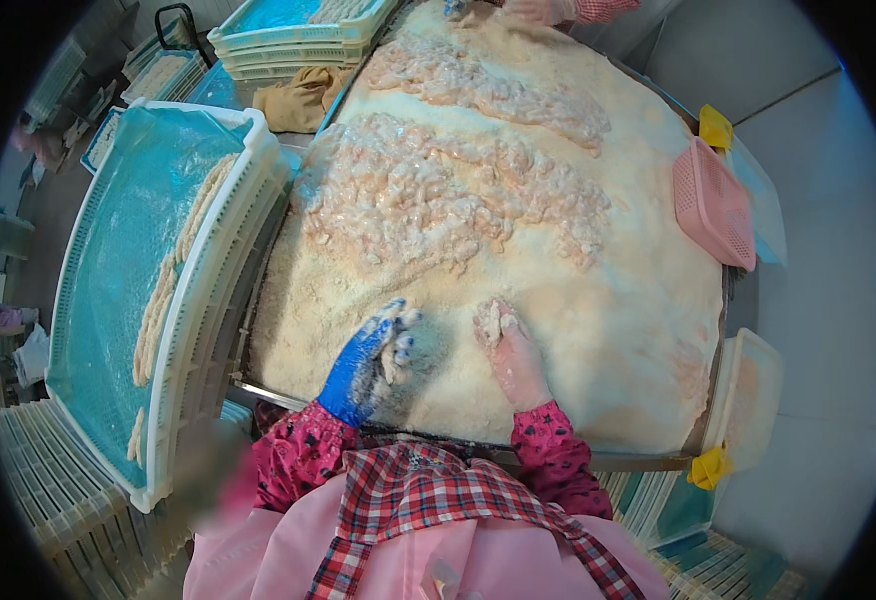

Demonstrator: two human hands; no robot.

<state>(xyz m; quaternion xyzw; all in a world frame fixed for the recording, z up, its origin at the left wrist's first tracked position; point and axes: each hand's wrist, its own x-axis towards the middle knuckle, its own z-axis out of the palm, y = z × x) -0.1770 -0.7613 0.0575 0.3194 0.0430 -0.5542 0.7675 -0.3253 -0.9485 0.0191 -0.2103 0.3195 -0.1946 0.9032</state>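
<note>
My left hand [368, 365], in a blue glove dusted with crumbs, rests on the pale breadcrumb bed [608, 320] near the front edge of the big table. A small breaded piece [394, 362] lies under its fingers. My right hand [510, 352], in a thin clear glove, presses flat into the crumbs a little to the right, fingers together and coated. Farther back, two wide heaps of pink raw shrimp [458, 195] lie on the crumbs.
A white crate lined with blue film [118, 300] stands at my left, holding a row of breaded pieces [168, 290]. More stacked crates [293, 35] sit at the back left. A pink basket [715, 203] is on the right edge. Another person's gloved hand [543, 10] works at the far side.
</note>
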